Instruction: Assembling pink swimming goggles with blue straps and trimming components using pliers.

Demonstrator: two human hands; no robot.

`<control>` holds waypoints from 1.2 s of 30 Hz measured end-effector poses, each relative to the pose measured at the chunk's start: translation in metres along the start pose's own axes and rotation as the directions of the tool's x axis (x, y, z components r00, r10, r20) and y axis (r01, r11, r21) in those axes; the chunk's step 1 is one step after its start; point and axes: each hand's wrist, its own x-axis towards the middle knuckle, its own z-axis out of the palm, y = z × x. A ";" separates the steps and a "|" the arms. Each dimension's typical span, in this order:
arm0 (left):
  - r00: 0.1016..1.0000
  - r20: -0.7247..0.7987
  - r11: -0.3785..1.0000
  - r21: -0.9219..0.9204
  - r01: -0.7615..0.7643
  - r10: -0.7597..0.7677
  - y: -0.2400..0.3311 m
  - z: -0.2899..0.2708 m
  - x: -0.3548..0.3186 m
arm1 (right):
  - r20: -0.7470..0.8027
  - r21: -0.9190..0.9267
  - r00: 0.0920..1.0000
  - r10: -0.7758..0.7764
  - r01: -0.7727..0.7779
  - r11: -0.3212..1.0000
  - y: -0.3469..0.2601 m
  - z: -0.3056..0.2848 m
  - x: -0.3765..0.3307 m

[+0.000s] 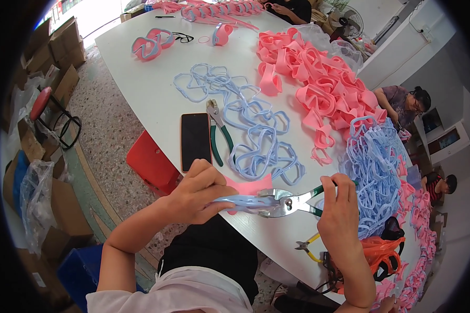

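Partly inside left hand [196,194]: blue strip [241,201]

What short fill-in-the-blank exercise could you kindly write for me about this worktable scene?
1. The right grip holds the large pliers by their ____ handles.
2. The left grip holds the pale ____ strips at the pliers' metal head.
3. In the picture, the spare pliers lie just to the ____ of the phone.
4. The small cutters near the orange bag have ____ handles.

Missing words: green; blue; right; yellow.
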 end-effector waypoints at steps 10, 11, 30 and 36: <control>1.000 -0.014 0.999 -0.053 -0.005 0.004 0.005 -0.002 -0.002 | -0.018 -0.212 0.979 -0.204 0.196 0.958 0.000 -0.009 0.018; 1.000 -0.007 0.998 -0.058 -0.015 0.015 0.006 -0.001 -0.001 | -0.018 -0.213 0.980 -0.200 0.191 0.958 0.005 -0.008 0.018; 0.984 -0.046 0.980 -0.109 0.166 -0.171 -0.002 -0.006 -0.003 | -0.128 -0.323 0.990 -0.065 0.021 0.946 0.012 -0.008 0.003; 0.968 -0.053 0.960 -0.153 0.235 -0.245 0.002 -0.004 -0.001 | -0.162 -0.329 0.984 -0.081 0.024 0.944 0.012 -0.005 0.003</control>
